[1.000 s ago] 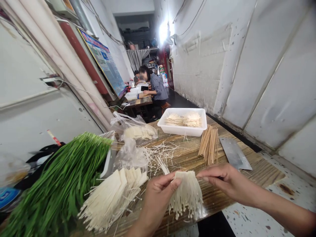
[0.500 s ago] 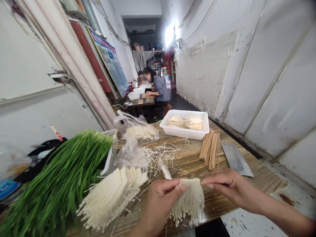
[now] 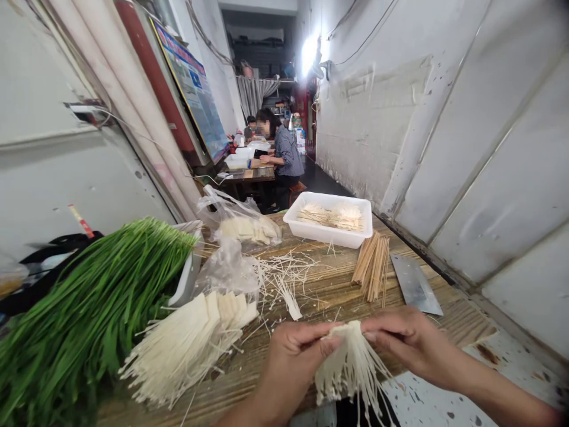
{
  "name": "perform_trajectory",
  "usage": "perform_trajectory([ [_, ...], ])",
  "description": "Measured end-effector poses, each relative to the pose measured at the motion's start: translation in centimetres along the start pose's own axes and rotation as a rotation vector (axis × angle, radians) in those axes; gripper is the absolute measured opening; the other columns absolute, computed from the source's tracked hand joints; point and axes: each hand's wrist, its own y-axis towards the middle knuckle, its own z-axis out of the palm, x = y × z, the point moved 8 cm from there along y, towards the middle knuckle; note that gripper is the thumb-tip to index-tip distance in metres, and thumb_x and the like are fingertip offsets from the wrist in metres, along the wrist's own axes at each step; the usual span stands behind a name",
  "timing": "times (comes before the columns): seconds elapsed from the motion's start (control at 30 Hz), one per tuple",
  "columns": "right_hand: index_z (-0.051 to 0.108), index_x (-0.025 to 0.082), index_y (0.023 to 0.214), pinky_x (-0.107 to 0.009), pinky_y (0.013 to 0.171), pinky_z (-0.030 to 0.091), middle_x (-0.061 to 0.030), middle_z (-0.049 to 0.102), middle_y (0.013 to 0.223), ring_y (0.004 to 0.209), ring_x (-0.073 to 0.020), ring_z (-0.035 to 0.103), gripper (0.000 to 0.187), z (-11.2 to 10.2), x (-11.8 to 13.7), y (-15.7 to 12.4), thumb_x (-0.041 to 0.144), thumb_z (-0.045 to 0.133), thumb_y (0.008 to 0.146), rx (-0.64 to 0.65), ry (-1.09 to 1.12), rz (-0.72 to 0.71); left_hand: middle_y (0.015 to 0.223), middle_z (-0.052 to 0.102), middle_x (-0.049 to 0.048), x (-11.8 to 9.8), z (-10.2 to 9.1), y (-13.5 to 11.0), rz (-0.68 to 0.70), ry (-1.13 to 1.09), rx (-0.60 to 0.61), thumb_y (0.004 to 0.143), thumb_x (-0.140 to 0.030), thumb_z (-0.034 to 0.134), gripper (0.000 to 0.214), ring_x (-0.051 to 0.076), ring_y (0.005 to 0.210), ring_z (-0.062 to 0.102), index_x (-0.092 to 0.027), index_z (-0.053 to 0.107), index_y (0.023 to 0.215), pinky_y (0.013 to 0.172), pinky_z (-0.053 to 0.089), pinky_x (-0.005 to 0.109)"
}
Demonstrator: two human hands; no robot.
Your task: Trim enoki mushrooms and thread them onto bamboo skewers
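A bunch of white enoki mushrooms (image 3: 351,365) hangs between my two hands over the near edge of the wooden table (image 3: 329,284). My left hand (image 3: 291,353) pinches its cut top from the left. My right hand (image 3: 411,344) pinches the same top from the right. The thin stems fan out downward, caps at the bottom. A bigger pile of enoki (image 3: 191,344) lies on the table to the left of my hands.
A heap of green chives (image 3: 89,314) fills the left. Bamboo skewers (image 3: 371,264), a cleaver blade (image 3: 413,284) and a white tub of skewered enoki (image 3: 331,219) lie farther back. Plastic bags (image 3: 235,231) sit mid-table. A person sits at a far table (image 3: 280,157).
Both hands have drawn nearer to me with the bunch, and its stems have spread wider and hang lower past the table edge. The camera view has shifted slightly.
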Motion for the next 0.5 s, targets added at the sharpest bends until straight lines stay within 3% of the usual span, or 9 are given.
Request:
perform_trajectory([
  [0.2,0.068,0.019,0.093,-0.024,0.067,0.044,-0.0031,0.066,0.081,0.074,-0.0131,0.058,0.024,-0.9,-0.5,-0.2,0.029,0.047,0.093,0.077,-0.076,0.048,0.088,0.076,0.0062,0.6,-1.5,1.0,-0.021,0.029,-0.052,0.07,-0.036,0.07,0.023,0.02,0.079,0.07,-0.021,0.076,0.088,0.073,0.056,0.03],
  [0.33,0.069,0.017,0.086,-0.023,0.058,0.041,-0.0015,0.062,0.07,0.063,-0.0116,0.053,0.029,-0.5,-2.4,-0.5,0.035,0.046,0.092,0.063,0.048,0.186,0.111,0.07,0.0091,1.7,-2.9,1.9,-0.062,0.061,0.005,0.069,-0.035,0.072,0.045,0.025,0.103,0.065,-0.022,0.067,0.112,0.09,0.051,0.039],
  [0.43,0.07,0.016,0.085,-0.022,0.052,0.037,0.0007,0.054,0.06,0.055,-0.0104,0.045,0.032,-0.6,-4.1,-0.6,0.041,0.05,0.088,-0.062,0.185,0.298,0.132,0.057,0.0057,-0.1,-5.8,2.1,0.096,0.331,-0.223,0.071,-0.036,0.07,0.053,0.023,0.127,0.047,-0.026,0.059,0.122,0.109,0.033,0.044],
  [0.5,0.07,0.015,0.084,-0.021,0.048,0.034,0.0023,0.049,0.055,0.051,-0.0097,0.041,0.033,-1.0,-4.9,-0.4,0.042,0.052,0.085,-0.15,0.233,0.341,0.134,0.055,0.0033,-1.5,-7.1,1.9,0.199,0.517,-0.352,0.074,-0.039,0.067,0.047,0.022,0.129,0.044,-0.028,0.061,0.119,0.112,0.028,0.044],
])
